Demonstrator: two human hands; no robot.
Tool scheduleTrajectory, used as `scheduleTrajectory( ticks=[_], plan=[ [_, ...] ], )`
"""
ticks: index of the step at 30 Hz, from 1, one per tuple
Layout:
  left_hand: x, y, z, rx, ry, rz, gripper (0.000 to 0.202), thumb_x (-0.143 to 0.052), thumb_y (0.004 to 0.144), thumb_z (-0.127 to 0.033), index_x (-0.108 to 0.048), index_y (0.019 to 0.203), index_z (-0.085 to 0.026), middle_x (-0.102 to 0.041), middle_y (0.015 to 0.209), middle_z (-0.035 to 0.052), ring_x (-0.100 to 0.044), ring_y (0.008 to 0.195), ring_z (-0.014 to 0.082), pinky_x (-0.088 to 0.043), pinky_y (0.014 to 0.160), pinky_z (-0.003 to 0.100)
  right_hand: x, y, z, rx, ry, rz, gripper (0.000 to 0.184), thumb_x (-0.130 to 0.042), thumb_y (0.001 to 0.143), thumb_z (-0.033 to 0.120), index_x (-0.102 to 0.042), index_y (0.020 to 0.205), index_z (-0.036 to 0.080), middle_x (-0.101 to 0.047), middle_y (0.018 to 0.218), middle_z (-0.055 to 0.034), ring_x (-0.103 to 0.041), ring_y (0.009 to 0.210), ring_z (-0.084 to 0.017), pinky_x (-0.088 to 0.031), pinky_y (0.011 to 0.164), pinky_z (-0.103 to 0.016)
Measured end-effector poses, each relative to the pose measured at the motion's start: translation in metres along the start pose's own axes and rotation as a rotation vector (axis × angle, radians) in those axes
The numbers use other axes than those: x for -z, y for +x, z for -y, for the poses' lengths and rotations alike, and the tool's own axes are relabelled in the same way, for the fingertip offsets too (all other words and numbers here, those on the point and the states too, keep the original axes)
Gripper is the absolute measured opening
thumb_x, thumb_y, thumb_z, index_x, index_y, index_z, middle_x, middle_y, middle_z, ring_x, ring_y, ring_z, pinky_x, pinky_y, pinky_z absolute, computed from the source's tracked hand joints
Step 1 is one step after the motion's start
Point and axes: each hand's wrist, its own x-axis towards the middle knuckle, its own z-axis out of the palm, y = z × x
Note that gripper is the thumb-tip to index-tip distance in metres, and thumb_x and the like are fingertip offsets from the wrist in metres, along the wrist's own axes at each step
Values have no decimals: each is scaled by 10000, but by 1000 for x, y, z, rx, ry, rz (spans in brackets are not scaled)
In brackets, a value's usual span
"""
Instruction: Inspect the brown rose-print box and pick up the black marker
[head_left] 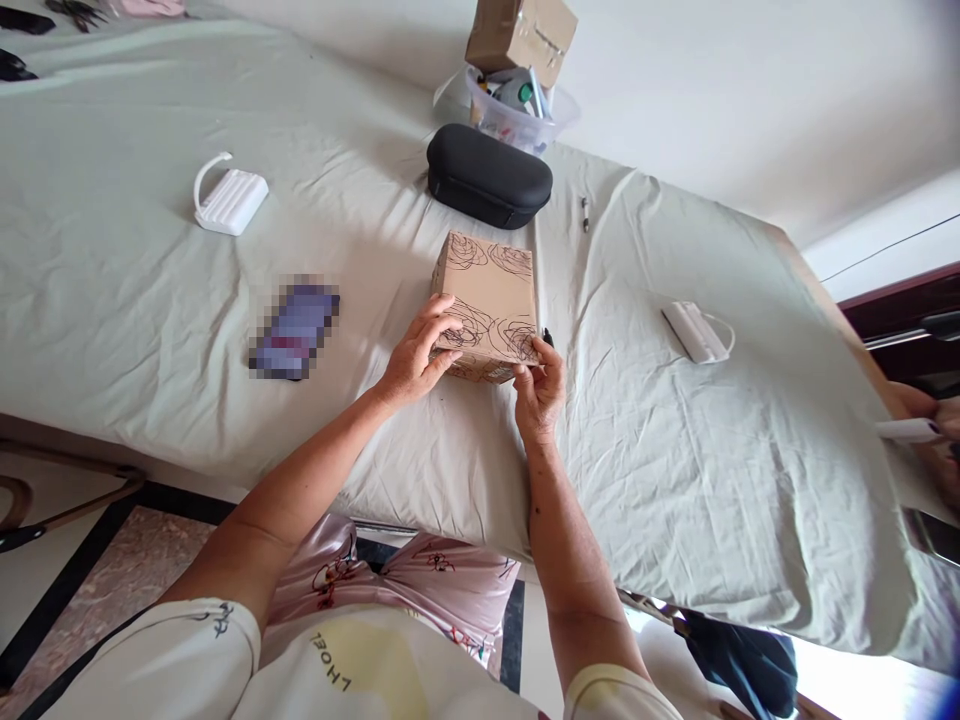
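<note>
A small brown cardboard box (491,285) stands on the cloth in front of me, its top corners covered in black scribbled swirls. More dark marks show on its near side. My left hand (418,355) grips the box's near left edge, with fingers on top and thumb at the front. At the near right corner, my right hand (541,392) pinches the top edge between thumb and fingers. A black tip, perhaps of a pen (547,337), sticks out beside the right fingers; the remainder of it is hidden.
Behind the box lie a black hard case (489,177) and a plastic basin (517,128) holding bottles and a carton (521,35). A blurred phone (296,332) and white device (234,202) are left; another white device (696,332) and a small pen (585,214) are right. Another person's hand (919,405) shows far right.
</note>
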Motion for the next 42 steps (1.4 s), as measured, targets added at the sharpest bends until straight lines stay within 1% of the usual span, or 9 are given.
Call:
scheduleTrajectory(
  ticks=[5, 11, 16, 21, 26, 31, 35, 38, 42],
  plan=[
    [2, 1, -1, 15, 19, 21, 306, -490, 1099, -468, -536, 1314, -255, -507, 1658, 183, -432, 1617, 286, -434, 1298, 533, -3, 0, 3, 2, -66, -93, 370, -721, 924, 476, -696, 1245, 293, -712, 1036, -24, -581, 686, -117, -541, 647, -296],
    [4, 2, -4, 9, 50, 26, 331, -544, 1086, -453, -526, 1339, -240, -496, 1660, 206, -457, 1601, 299, -452, 1280, 534, -3, -4, 4, -13, -26, -13, 466, -707, 936, 500, -632, 1355, 311, -706, 1241, -59, -531, 636, -85, -539, 604, -288],
    [3, 2, -2, 10, 72, 29, 380, -485, 1099, -535, -525, 1332, -238, -486, 1669, 213, -450, 1607, 302, -452, 1278, 542, -3, -4, 5, -9, -75, -31, 447, -718, 937, 475, -638, 1347, 314, -695, 1184, -36, -488, 600, -68, -530, 581, -273],
    [5, 0, 6, 22, 50, 53, 578, -439, 1068, -687, -477, 1453, -256, -432, 1714, 185, -377, 1646, 315, -360, 1336, 551, -8, -2, -1, 34, -40, 4, 527, -706, 940, 606, -624, 1385, 336, -664, 1277, -59, -580, 685, -94, -561, 621, -289],
    [13, 1, 22, 104, -16, -47, 813, -492, 997, -806, -270, 1619, -332, -260, 1801, 53, -184, 1707, 276, -185, 1413, 478, -9, 4, -14, 20, -69, 78, 672, -644, 913, 777, -603, 1443, 366, -642, 1276, -42, -615, 722, -103, -583, 641, -301],
    [25, 5, 6, 174, -41, -137, 603, -218, 1103, -719, -325, 1514, -291, -487, 1618, -14, -18, 1711, 198, -72, 1433, 493, -11, 4, 10, -17, -117, 124, 838, -480, 884, 931, -555, 1487, 354, -671, 1079, -17, -619, 744, -134, -605, 720, -346],
    [32, 10, -17, 232, 23, -250, 504, -320, 1073, -758, -389, 1386, -369, -508, 1553, -1, -180, 1682, 196, -219, 1407, 446, -7, 3, 23, 2, -67, 2, 807, -265, 936, 933, -603, 1355, 332, -647, 906, -17, -566, 649, -167, -574, 661, -384],
    [38, 22, 4, 137, 68, -204, 657, -284, 1049, -800, -284, 1471, -297, -449, 1586, 24, -198, 1663, 198, -137, 1434, 399, 5, 10, 11, -52, -165, -133, 754, -232, 970, 888, -633, 1178, 285, -628, 843, -25, -582, 709, -166, -562, 713, -361],
    [40, 36, 33, -28, 223, -399, 585, -182, 1097, -727, -269, 1486, -298, -487, 1491, 11, -473, 1432, 111, -297, 1395, 326, 28, 29, -22, -126, -250, -248, 827, -174, 919, 905, -579, 1150, 222, -633, 898, -45, -549, 772, -128, -519, 732, -292]
  ],
)
